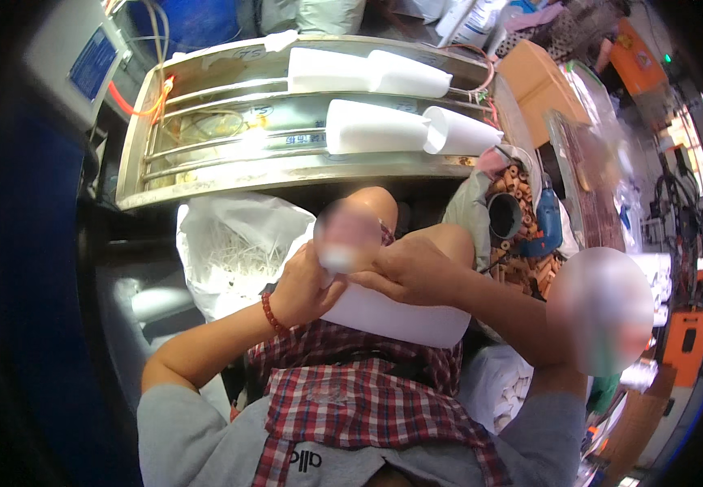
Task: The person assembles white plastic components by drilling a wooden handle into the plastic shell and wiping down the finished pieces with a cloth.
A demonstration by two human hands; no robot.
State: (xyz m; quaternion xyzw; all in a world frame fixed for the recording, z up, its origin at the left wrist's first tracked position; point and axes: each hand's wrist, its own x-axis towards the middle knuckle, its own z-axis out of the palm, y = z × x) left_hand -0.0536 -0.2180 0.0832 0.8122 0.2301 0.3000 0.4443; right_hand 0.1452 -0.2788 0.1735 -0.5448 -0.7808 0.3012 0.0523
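A white tapered plastic tube (400,316) lies across my lap, over a red plaid apron (359,398). My left hand (296,286), with a red bead bracelet at its wrist, is closed around the tube's left end. Just above the tube, my right hand (416,272) has its fingers bent and pressed together near that same end. A blurred patch covers the spot between the two hands, so what the right fingertips pinch is hidden. Several similar white tubes (380,126) rest on metal rods in front of me, in two rows.
The rods span a long metal trough (230,172). A white sack (193,264) of thin white scraps stands left of my knees. At right, a sack of brown tubular pieces (522,174) holds a blue power drill (548,217). Beyond are a cardboard box (534,85) and another person (562,36).
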